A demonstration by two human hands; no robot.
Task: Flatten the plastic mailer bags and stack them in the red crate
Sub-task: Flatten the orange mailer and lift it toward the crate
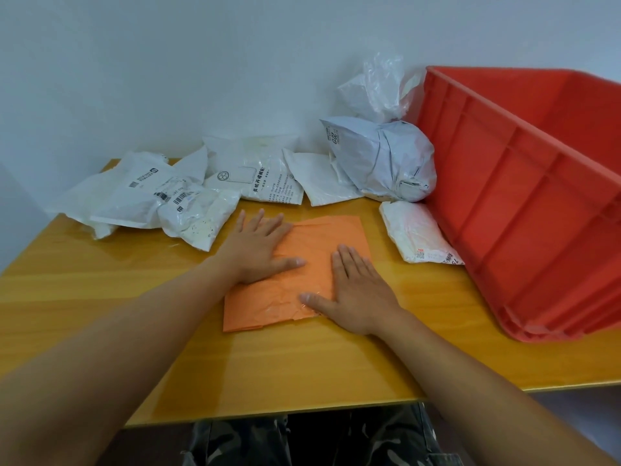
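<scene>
Orange mailer bag (322,237) flat mid-table, pinned under left hand (257,252) and right hand (358,294), palms spread. Red crate (524,196) at two o'clock. Slippery: may slide or spring back creased once released.

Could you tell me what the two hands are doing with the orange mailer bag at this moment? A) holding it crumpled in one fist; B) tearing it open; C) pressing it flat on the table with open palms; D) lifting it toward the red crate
C: the left hand and right hand lie with straight fingers on the orange mailer bag, which lies flat on the table.
</scene>
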